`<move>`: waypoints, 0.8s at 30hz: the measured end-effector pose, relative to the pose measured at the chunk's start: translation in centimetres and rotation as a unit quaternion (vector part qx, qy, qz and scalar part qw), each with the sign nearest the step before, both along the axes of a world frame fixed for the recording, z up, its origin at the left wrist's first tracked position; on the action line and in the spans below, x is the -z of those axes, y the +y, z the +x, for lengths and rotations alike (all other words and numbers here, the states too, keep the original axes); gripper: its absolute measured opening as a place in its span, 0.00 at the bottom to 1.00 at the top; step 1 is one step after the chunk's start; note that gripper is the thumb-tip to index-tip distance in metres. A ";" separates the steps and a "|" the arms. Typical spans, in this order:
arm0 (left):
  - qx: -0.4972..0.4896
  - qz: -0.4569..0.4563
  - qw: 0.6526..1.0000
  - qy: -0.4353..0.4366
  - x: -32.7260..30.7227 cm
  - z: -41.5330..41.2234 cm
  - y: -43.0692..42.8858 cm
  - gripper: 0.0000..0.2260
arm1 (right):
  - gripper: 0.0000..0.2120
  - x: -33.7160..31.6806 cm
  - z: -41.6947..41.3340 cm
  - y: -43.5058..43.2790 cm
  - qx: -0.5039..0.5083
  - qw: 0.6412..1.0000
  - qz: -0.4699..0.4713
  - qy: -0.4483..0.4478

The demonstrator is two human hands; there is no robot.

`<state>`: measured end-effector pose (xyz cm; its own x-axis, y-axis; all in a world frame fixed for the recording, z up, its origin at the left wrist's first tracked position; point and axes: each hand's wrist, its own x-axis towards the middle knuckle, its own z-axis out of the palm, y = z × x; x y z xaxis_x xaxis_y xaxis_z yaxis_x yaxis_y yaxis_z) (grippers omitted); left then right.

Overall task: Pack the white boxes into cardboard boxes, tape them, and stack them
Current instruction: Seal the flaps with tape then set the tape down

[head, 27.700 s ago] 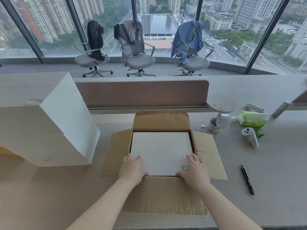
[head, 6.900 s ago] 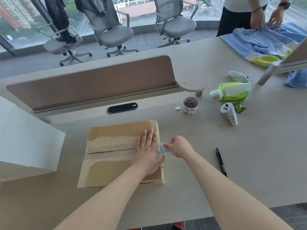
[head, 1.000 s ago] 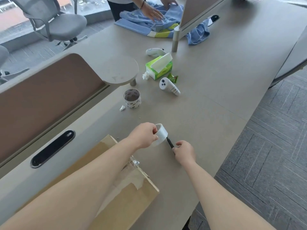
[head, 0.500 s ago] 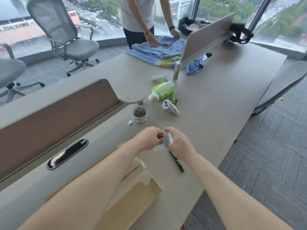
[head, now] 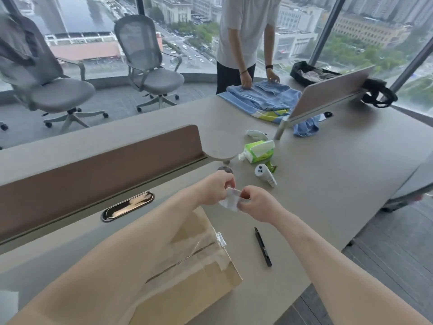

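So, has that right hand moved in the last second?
Yes. It was touching the black pen. Now the right hand is off it, beyond the pen's far end in this view, pinching the tape roll that the left hand also holds.

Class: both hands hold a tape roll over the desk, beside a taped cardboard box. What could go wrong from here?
1. The left hand and right hand pinch the clear tape roll; its end may split.
2. The crumpled tape at the edge of the cardboard box could peel.
3. The black pen beside the right forearm could get knocked away.
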<state>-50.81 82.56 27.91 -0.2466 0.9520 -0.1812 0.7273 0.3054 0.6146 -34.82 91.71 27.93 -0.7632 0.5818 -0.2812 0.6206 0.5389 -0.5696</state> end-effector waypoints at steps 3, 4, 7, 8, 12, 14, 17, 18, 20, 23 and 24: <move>-0.037 0.007 0.999 -0.008 0.6 -0.2 0.4 0.15 | 0.06 0.6 -1.2 0.8 -0.035 0.999 -0.016 0.000; -0.052 0.008 0.999 -0.011 0.7 -0.3 0.7 0.16 | 0.05 0.8 -1.5 1.1 -0.044 0.999 -0.028 0.008; -0.096 -0.005 0.995 -0.014 0.7 -0.5 2.1 0.18 | 0.15 1.7 -2.5 2.6 -0.053 0.995 -0.080 0.040; -0.108 -0.014 0.994 -0.013 0.7 -0.5 2.8 0.19 | 0.16 1.9 -2.8 3.4 -0.059 0.994 -0.085 0.047; -0.138 -0.043 0.989 -0.010 0.7 0.2 5.4 0.20 | 0.16 3.0 -3.7 6.5 -0.082 0.992 -0.088 0.038; -0.150 -0.047 0.988 -0.008 0.8 0.7 6.6 0.19 | 0.15 3.3 -4.0 7.9 -0.088 0.990 -0.102 0.038; -0.170 -0.046 0.984 -0.014 0.8 1.1 8.0 0.18 | 0.12 3.5 -4.1 9.7 -0.093 0.989 -0.107 0.043; -0.177 -0.047 0.983 -0.017 0.8 1.2 8.5 0.18 | 0.11 3.5 -4.3 10.3 -0.093 0.989 -0.105 0.049; -0.191 -0.044 0.981 -0.016 0.8 1.4 9.3 0.16 | 0.07 3.8 -4.5 11.4 -0.097 0.989 -0.098 0.058; -0.214 -0.027 0.976 -0.011 1.0 1.2 10.4 0.15 | 0.05 4.4 -5.3 12.6 -0.094 0.987 -0.107 0.078; -0.230 -0.021 0.973 -0.015 1.2 1.1 10.7 0.15 | 0.05 4.6 -5.6 13.0 -0.090 0.987 -0.105 0.082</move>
